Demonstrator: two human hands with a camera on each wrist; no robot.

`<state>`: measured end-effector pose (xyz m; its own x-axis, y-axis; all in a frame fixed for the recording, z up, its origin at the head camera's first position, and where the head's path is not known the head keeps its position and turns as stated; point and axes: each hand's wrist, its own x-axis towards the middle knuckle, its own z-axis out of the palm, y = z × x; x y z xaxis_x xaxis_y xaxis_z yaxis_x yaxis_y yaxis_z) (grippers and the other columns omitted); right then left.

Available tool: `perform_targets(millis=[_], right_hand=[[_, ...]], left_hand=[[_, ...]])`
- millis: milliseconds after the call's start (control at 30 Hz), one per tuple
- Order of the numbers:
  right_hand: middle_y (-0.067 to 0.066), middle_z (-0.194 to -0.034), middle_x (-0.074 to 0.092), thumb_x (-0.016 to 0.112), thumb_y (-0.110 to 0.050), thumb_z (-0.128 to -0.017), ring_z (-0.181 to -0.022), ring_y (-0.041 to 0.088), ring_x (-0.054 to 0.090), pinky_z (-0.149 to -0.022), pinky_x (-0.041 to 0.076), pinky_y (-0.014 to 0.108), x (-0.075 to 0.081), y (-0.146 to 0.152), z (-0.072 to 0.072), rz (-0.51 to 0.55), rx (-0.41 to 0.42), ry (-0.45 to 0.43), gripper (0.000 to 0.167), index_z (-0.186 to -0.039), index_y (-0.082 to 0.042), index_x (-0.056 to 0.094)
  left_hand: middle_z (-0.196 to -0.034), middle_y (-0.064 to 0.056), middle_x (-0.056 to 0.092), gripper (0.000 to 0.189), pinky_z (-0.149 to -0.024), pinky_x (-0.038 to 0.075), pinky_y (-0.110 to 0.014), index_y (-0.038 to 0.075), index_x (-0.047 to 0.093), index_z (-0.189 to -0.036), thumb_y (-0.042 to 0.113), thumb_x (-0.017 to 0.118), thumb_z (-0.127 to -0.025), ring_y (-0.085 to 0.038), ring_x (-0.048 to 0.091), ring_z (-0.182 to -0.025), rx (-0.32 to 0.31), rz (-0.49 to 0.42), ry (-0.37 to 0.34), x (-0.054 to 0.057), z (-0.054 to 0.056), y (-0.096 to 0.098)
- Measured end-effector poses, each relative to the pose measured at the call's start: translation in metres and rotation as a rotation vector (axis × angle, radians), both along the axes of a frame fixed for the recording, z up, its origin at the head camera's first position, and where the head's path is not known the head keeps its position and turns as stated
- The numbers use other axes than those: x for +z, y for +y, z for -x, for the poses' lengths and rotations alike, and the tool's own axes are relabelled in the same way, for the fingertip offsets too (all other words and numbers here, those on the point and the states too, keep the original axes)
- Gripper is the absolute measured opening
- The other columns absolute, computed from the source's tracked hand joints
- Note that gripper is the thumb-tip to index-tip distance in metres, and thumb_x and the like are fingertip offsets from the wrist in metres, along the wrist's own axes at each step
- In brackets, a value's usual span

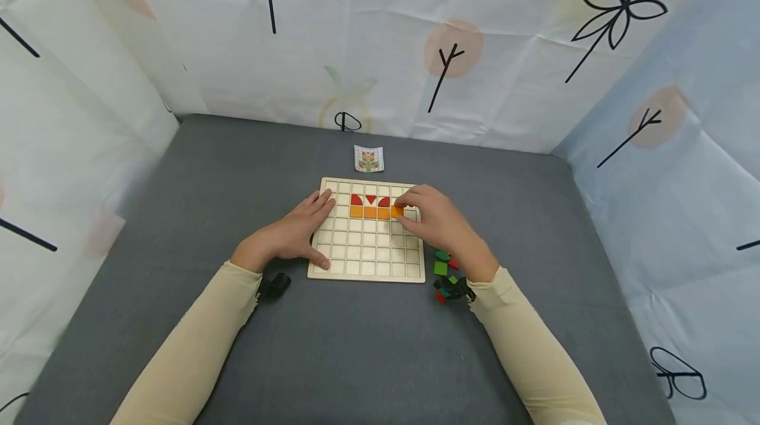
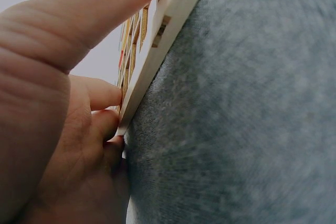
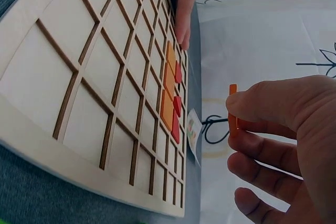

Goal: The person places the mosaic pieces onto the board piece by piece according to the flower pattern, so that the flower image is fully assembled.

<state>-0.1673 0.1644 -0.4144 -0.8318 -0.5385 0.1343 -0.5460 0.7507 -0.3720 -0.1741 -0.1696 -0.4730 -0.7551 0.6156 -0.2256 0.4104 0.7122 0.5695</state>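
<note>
A wooden grid board (image 1: 368, 255) lies on the table in the head view. Three orange square tiles (image 1: 370, 212) form a row in its upper cells. Directly behind that row sit two rounded red pieces (image 1: 384, 202) and a red triangle (image 1: 371, 199). Between thumb and index finger, my right hand (image 1: 439, 217) pinches another orange tile (image 3: 232, 109), held off the board in the right wrist view. My left hand (image 1: 297, 230) rests on the board's left side with fingers spread; the left wrist view shows its thumb over the board edge.
Behind the board lies a small card (image 1: 369, 159) with a coloured flower pattern on a grid. Loose green and red pieces (image 1: 441, 268) lie by the board's right front corner, partly hidden by the right wrist. Patterned cloth (image 1: 380, 68) hangs around the grey table (image 1: 368, 346).
</note>
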Motion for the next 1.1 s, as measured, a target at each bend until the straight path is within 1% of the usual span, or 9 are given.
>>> perform_targets(millis=[200, 367, 433, 567, 767, 967, 1100], right_hand=[[0.007, -0.116, 0.072, 0.079, -0.015, -0.100, -0.108, 0.027, 0.064, -0.094, 0.055, 0.044, 0.002, -0.009, 0.000, -0.014, 0.008, -0.022, 0.023, -0.121, -0.006, 0.079], [0.007, -0.119, 0.071, 0.079, -0.014, -0.100, -0.110, 0.026, 0.065, -0.093, 0.055, 0.044, -0.002, -0.014, -0.001, -0.019, 0.006, -0.029, 0.023, -0.122, -0.007, 0.079], [0.007, -0.119, 0.072, 0.078, -0.013, -0.099, -0.113, 0.027, 0.064, -0.093, 0.055, 0.043, -0.003, -0.016, 0.000, -0.010, 0.016, -0.030, 0.022, -0.120, -0.007, 0.080], [0.005, -0.119, 0.073, 0.079, -0.013, -0.099, -0.114, 0.026, 0.064, -0.094, 0.055, 0.042, -0.004, -0.020, 0.002, 0.000, 0.027, -0.040, 0.022, -0.120, -0.006, 0.080], [0.006, -0.117, 0.072, 0.082, -0.017, -0.098, -0.112, 0.025, 0.065, -0.095, 0.056, 0.041, -0.006, -0.029, 0.004, -0.029, 0.026, -0.065, 0.025, -0.121, -0.007, 0.080], [0.007, -0.120, 0.072, 0.081, -0.018, -0.099, -0.115, 0.025, 0.064, -0.099, 0.054, 0.042, -0.011, -0.038, 0.006, -0.064, 0.015, -0.097, 0.026, -0.122, -0.008, 0.080], [0.006, -0.120, 0.072, 0.082, -0.019, -0.099, -0.113, 0.025, 0.064, -0.097, 0.054, 0.040, -0.015, -0.043, 0.007, -0.060, 0.018, -0.105, 0.025, -0.121, -0.008, 0.081]], left_hand=[[-0.181, -0.017, -0.003, 0.145, -0.129, 0.010, -0.061, -0.001, 0.010, -0.173, 0.053, 0.100, -0.074, -0.040, -0.008, -0.165, 0.005, 0.003, -0.003, 0.002, 0.000, 0.000], [-0.181, -0.018, -0.003, 0.144, -0.129, 0.010, -0.061, -0.002, 0.010, -0.173, 0.052, 0.100, -0.074, -0.041, -0.007, -0.165, 0.004, 0.003, -0.008, 0.003, -0.001, 0.000], [-0.181, -0.018, -0.003, 0.144, -0.129, 0.010, -0.062, -0.002, 0.010, -0.173, 0.053, 0.100, -0.074, -0.041, -0.007, -0.165, 0.001, 0.004, -0.005, 0.003, -0.002, -0.001], [-0.181, -0.018, -0.003, 0.144, -0.129, 0.009, -0.061, -0.002, 0.010, -0.172, 0.054, 0.099, -0.074, -0.041, -0.007, -0.165, -0.003, 0.003, 0.001, 0.003, -0.001, 0.000], [-0.181, -0.018, -0.003, 0.145, -0.129, 0.009, -0.062, -0.002, 0.010, -0.173, 0.055, 0.099, -0.073, -0.041, -0.007, -0.165, -0.003, 0.007, -0.003, 0.002, 0.000, 0.001], [-0.181, -0.017, -0.003, 0.145, -0.129, 0.009, -0.061, -0.001, 0.010, -0.173, 0.056, 0.099, -0.073, -0.041, -0.007, -0.165, -0.004, 0.011, -0.004, 0.001, 0.000, 0.002], [-0.181, -0.017, -0.003, 0.145, -0.129, 0.010, -0.062, -0.001, 0.010, -0.173, 0.056, 0.099, -0.073, -0.041, -0.007, -0.165, -0.008, 0.008, 0.003, 0.000, 0.002, 0.001]])
